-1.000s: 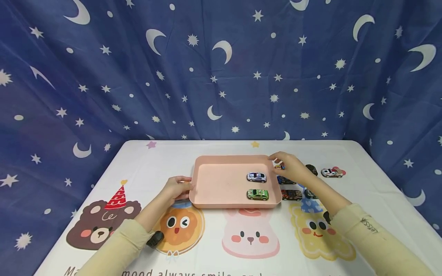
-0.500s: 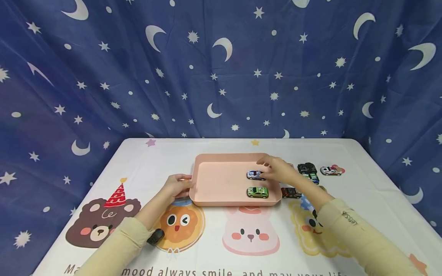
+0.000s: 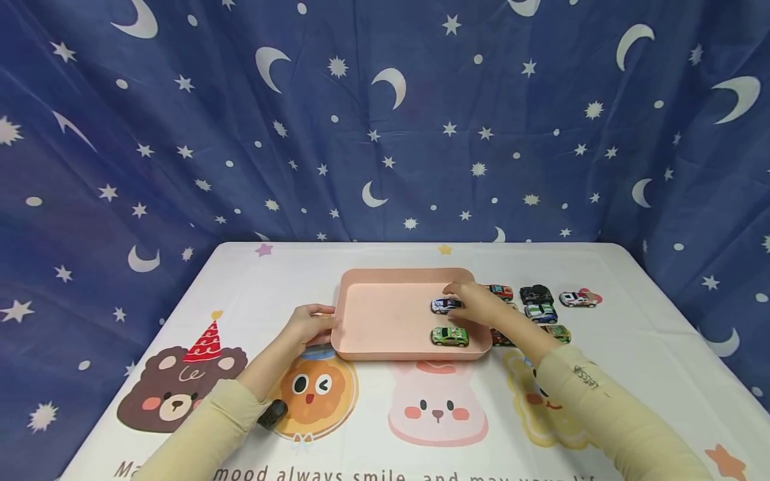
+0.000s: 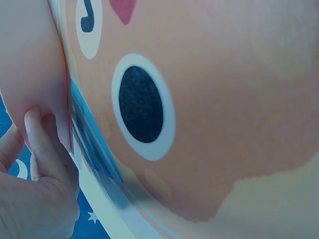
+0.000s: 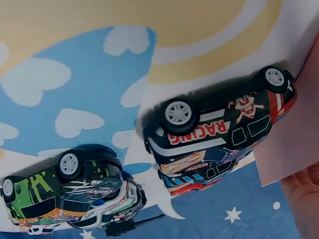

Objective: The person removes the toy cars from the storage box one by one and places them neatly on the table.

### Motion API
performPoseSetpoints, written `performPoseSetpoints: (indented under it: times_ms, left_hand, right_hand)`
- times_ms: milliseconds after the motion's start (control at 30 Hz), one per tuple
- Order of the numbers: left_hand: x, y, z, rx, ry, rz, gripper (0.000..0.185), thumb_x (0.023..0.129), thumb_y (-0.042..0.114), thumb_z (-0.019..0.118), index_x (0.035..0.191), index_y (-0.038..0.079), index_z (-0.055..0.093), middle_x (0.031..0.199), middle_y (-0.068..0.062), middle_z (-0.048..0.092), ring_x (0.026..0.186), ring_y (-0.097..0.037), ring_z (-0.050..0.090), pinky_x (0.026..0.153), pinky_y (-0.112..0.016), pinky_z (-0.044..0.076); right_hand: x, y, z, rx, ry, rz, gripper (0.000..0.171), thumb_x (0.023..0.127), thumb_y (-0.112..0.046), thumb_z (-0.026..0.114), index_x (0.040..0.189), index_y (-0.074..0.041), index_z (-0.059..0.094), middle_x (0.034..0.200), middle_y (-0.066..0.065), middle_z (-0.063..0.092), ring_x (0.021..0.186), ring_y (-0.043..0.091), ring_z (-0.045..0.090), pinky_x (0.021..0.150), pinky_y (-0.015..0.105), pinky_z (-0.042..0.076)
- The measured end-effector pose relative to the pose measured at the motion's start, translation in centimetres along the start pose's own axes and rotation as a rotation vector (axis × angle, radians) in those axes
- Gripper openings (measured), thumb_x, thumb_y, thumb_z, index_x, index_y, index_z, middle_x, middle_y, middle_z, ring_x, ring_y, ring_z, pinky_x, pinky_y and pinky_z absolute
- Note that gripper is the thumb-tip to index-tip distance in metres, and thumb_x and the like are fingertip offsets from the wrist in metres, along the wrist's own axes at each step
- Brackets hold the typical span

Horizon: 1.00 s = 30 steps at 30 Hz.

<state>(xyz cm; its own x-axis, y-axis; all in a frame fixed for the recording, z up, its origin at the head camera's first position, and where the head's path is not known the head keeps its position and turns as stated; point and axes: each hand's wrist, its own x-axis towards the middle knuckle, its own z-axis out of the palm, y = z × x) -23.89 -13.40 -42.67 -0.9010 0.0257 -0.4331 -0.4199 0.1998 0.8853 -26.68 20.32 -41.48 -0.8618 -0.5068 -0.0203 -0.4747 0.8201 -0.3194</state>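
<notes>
A pink rectangular tray stands mid-table. My left hand grips its left wall; in the left wrist view its fingers press the wall's outside. Inside, at the right, lie a white-and-blue toy car and, nearer me, a green toy car. Reaching over the right rim, my right hand has its fingers about the right end of the white-and-blue car and hides that end. In the right wrist view only part of that hand shows, beyond the tray's wall.
Several toy cars stand right of the tray, among them a black-and-red one, a green-and-black one and a dark one. A white-and-red toy car sits farther right. The patterned blue curtain hangs behind the table.
My right hand has moved left from the tray's right rim to the white-and-blue car and lowered around its end. My left hand and the tray have stayed in place.
</notes>
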Motion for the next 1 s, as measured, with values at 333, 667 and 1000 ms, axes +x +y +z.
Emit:
performPoseSetpoints:
  times_ms: [333, 667, 1000]
  left_hand:
    - [0.03, -0.08, 0.19, 0.001, -0.013, -0.001, 0.042, 0.088, 0.007, 0.064, 0.126, -0.004, 0.051, 0.081, -0.001, 0.061, 0.063, -0.007, 0.063, 0.052, -0.016, 0.056]
    - [0.01, 0.11, 0.32, 0.010, -0.005, -0.007, 0.042, 0.088, 0.008, 0.064, 0.126, -0.003, 0.052, 0.083, -0.002, 0.061, 0.063, -0.006, 0.062, 0.052, -0.016, 0.056]
    - [-0.04, 0.13, 0.06, 0.015, 0.005, -0.013, 0.041, 0.088, 0.008, 0.064, 0.126, -0.003, 0.052, 0.083, -0.003, 0.061, 0.061, -0.006, 0.062, 0.050, -0.015, 0.054]
  right_hand:
    - [0.12, 0.37, 0.51, -0.002, 0.029, 0.008, 0.043, 0.080, -0.016, 0.075, 0.114, 0.006, 0.061, 0.112, 0.019, 0.064, 0.104, 0.033, 0.062, 0.089, 0.040, 0.055]
    - [0.56, 0.45, 0.76, -0.009, 0.028, 0.057, 0.038, 0.076, -0.013, 0.078, 0.106, 0.006, 0.065, 0.105, 0.018, 0.067, 0.101, 0.031, 0.063, 0.089, 0.040, 0.055]
    - [0.82, 0.15, 0.99, -0.036, 0.048, 0.020, 0.031, 0.076, -0.014, 0.078, 0.097, 0.006, 0.067, 0.090, 0.014, 0.066, 0.081, 0.020, 0.062, 0.072, 0.031, 0.057]
